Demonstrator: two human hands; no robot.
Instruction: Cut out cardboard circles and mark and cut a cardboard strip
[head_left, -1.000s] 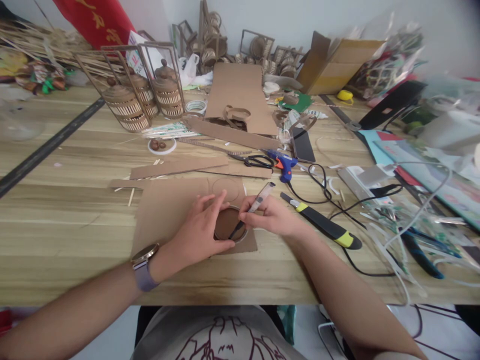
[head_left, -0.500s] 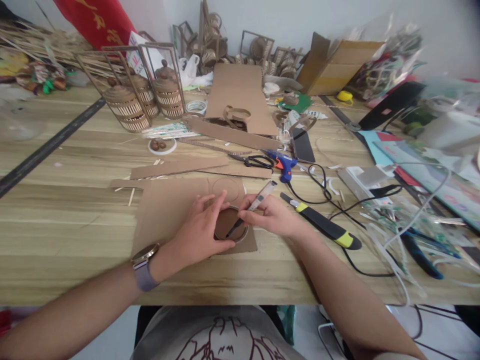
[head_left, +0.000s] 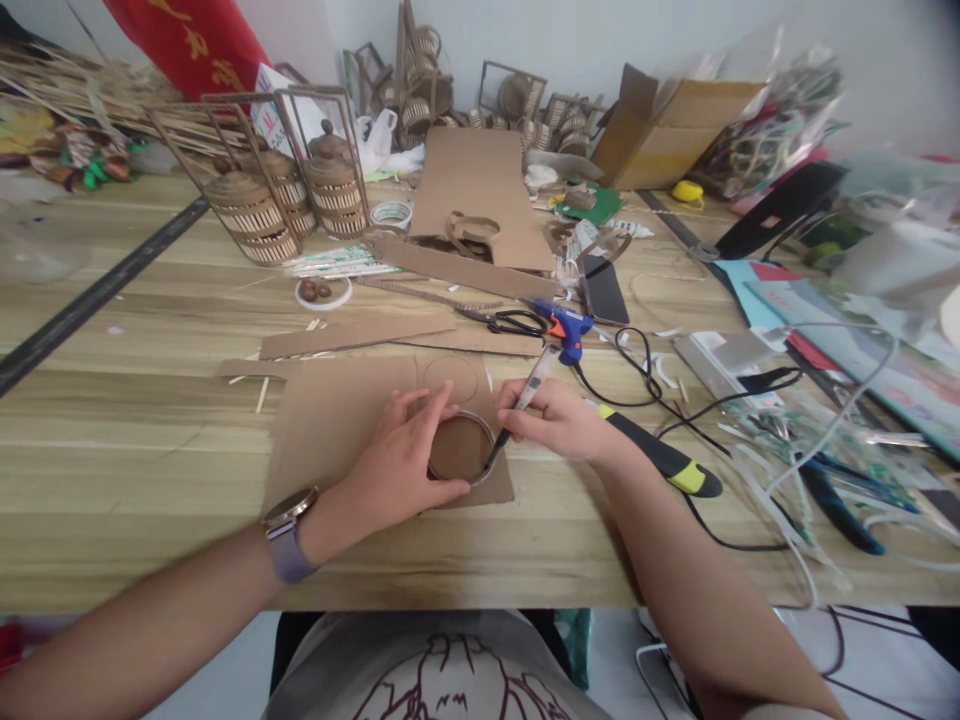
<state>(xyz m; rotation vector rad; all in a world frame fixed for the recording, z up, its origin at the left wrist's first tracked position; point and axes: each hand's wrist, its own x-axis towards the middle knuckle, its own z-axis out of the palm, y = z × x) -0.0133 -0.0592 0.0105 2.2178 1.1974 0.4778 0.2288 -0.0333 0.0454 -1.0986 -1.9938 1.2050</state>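
Note:
A round ring-shaped form [head_left: 459, 450] lies on a brown cardboard sheet [head_left: 337, 420] on the wooden table. My left hand [head_left: 397, 465] curls around the ring's left side and holds it down, fingers pressed on its rim. My right hand [head_left: 559, 420] pinches a pen [head_left: 517, 410], and the pen's tip touches the ring's lower right edge. Above the ring, a drawn circle [head_left: 451, 378] shows on the cardboard.
A yellow-and-black utility knife [head_left: 664, 460] lies right of my right hand. A blue glue gun [head_left: 568, 328], black scissors [head_left: 510, 322], cables and pliers [head_left: 840, 500] crowd the right side. Cardboard strips [head_left: 356, 335] and woven bamboo lanterns [head_left: 289, 195] stand farther back.
My right hand has shifted right and the pen tip has moved from inside the ring to its lower right outer edge. My left hand has stayed put.

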